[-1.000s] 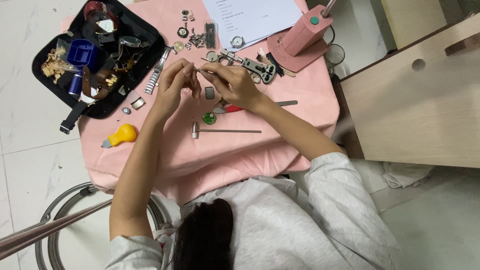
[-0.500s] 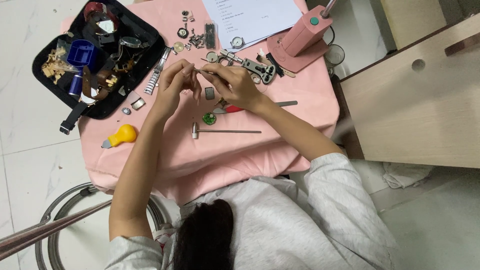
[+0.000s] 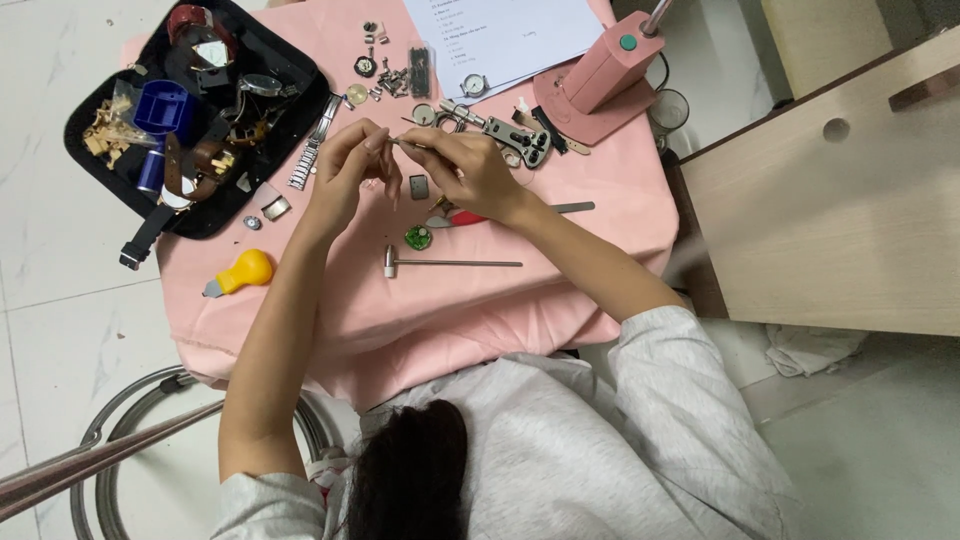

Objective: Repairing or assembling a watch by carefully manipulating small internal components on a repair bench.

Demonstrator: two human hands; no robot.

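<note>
Clearly both hands meet above the pink surface (image 3: 330,300): the left hand (image 3: 350,170) and right hand (image 3: 465,165) pinch a thin metal pin (image 3: 408,146) between fingertips. It looks light, stiff, slippery; best gripped near its ends.

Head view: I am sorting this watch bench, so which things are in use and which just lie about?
In use: left hand, right hand, thin tool between their fingertips.
Lying about: small hammer, yellow bulb tool, black tray of parts, paper sheet, pink stand.
</note>
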